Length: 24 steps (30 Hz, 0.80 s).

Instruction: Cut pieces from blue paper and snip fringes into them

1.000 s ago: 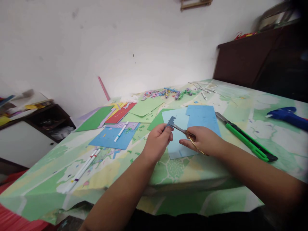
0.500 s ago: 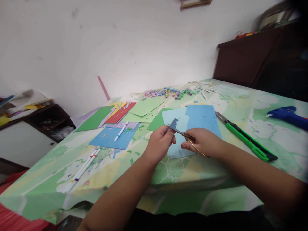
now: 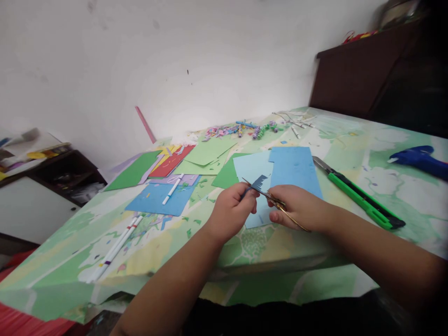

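Between thumb and fingers, my left hand (image 3: 231, 207) pinches a small dark blue paper piece (image 3: 259, 181) with a fringe cut along one edge. My right hand (image 3: 297, 205) is closed around the gold handles of a pair of scissors (image 3: 280, 204). The scissor blades point left and lie across the blue piece, close to my left fingertips. Below both hands are a light blue sheet (image 3: 250, 165) and a mid-blue sheet (image 3: 294, 168) on the table. My right fingers partly hide the handles.
A green box cutter (image 3: 364, 198) lies right of my hands, with a blue glue gun (image 3: 418, 158) beyond. Coloured sheets (image 3: 206, 154), white markers (image 3: 117, 247) and paper scraps spread leftward. Curled paper pieces (image 3: 259, 130) and white sticks (image 3: 297, 122) sit at the back of the patterned tablecloth (image 3: 350, 144).
The scissors have tilted slightly, with their handles lower, and the fringed piece has turned a little in my left fingers. The whole view has shifted slightly.
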### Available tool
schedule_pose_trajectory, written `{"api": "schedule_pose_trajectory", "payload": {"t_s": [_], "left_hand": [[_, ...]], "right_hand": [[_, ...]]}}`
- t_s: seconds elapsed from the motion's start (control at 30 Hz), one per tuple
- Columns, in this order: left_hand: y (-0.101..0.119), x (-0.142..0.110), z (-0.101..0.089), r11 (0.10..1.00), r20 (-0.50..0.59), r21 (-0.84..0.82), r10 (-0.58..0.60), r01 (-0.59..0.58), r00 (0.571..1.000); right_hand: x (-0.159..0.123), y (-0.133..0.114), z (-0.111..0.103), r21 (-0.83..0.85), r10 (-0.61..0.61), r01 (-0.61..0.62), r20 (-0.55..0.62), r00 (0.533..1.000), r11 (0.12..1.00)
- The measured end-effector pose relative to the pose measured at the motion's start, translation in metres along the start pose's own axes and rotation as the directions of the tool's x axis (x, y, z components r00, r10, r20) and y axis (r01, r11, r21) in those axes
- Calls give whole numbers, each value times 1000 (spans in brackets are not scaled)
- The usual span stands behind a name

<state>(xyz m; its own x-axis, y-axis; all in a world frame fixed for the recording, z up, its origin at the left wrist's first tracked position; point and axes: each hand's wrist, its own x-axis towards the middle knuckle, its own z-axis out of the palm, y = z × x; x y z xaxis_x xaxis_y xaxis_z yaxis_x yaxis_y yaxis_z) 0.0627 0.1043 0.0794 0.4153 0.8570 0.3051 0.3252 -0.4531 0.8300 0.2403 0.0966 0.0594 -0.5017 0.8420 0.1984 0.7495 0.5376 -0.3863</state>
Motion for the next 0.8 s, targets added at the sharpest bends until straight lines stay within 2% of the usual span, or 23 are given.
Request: {"api": "schedule_pose_trajectory", "payload": {"t_s": [0.17,0.47,0.8], "left_hand": [[1,-2,0,997,7,-36,62,-62,998],[3,-3,-1,996,-15,-9,92,-92,996],[2,-3,-1,993,6,-7,115,-115,993]], "right_hand": [[-3,-1,0,-12,-18,17,-39,999,1000],[-4,-5,-1,-16,-25,24,-65,998,1000],[-4,-4,-1,-100,-7,-3,-98,995,995]]}}
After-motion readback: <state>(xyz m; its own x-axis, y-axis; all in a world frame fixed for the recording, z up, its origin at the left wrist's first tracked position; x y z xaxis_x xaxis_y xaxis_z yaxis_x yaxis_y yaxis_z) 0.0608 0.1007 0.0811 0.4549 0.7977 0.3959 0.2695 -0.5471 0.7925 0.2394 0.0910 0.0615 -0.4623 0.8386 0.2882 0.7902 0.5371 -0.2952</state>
